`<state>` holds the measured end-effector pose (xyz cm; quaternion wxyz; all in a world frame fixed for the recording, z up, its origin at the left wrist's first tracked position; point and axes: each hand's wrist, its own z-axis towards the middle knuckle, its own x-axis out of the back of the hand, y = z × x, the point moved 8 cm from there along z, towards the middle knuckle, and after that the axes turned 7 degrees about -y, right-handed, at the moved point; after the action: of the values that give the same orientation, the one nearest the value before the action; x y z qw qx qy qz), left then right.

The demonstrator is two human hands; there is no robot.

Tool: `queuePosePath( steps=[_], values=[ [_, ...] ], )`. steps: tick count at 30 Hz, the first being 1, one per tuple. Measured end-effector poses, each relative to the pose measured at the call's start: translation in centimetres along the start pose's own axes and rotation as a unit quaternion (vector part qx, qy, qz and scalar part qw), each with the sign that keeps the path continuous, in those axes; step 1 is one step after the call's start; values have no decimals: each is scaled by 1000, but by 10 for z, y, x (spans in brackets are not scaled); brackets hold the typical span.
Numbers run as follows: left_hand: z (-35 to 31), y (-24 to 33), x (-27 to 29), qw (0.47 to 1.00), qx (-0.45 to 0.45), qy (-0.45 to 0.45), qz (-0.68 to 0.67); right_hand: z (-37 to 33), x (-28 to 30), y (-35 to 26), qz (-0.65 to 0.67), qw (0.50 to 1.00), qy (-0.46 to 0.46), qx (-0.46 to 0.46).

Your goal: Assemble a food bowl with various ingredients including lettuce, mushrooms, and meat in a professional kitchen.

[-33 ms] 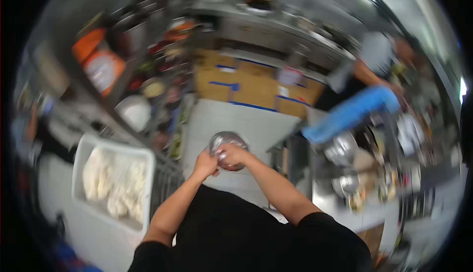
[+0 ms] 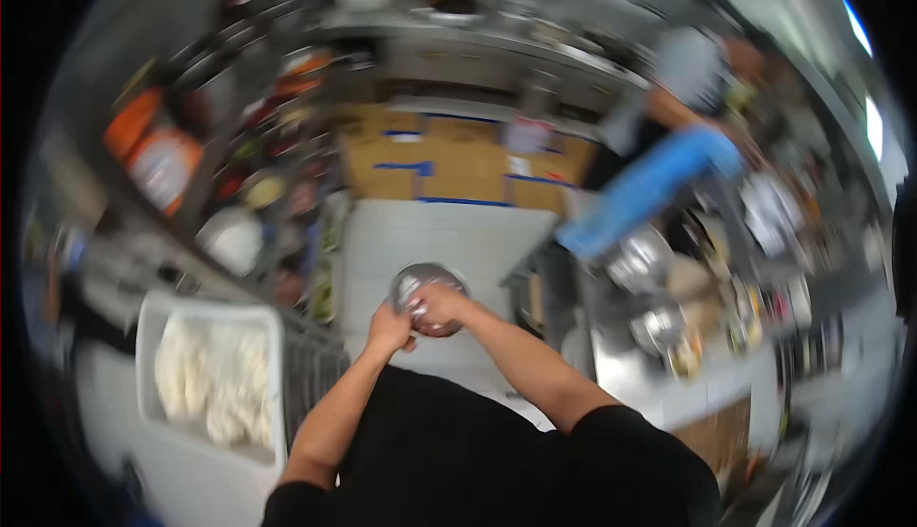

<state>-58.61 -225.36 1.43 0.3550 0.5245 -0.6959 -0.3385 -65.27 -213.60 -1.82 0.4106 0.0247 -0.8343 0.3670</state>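
Note:
In front of my body is a round metal bowl, shiny and slightly blurred, with something dark reddish inside that I cannot name. My left hand grips its near left rim, the thumb side toward the bowl. Across the bowl's right part reaches my right hand, its bent fingers inside near the left hand. Whatever those fingers hold is too blurred to make out.
To the left stands a white tub with pale, dough-like lumps. Food containers line the left rack. On the right, a steel counter carries metal bowls and a long blue plastic-covered bundle. Beyond it, a person leans over.
The surroundings have shifted left in the picture, as my view turns a little to the right. Both hands remain at the bowl.

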Motion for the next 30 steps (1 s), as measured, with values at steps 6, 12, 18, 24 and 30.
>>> queuePosePath(
  steps=[6,12,18,24,30],
  values=[
    [-76,-7,-172,983,-6,-179,41,-232,-23,22,-57,975,72,-204],
    [-218,44,-391,885,-71,-437,146,-521,-46,44,24,894,242,-376],
    [-289,1,-557,806,-27,-548,223,-713,-112,109,123,764,250,-582],
    [-306,-14,-689,775,-12,-576,261,-829,-104,125,153,740,351,-553],
    [-306,-12,-847,766,-43,-584,266,-901,-142,279,164,785,321,-504]
  ],
)
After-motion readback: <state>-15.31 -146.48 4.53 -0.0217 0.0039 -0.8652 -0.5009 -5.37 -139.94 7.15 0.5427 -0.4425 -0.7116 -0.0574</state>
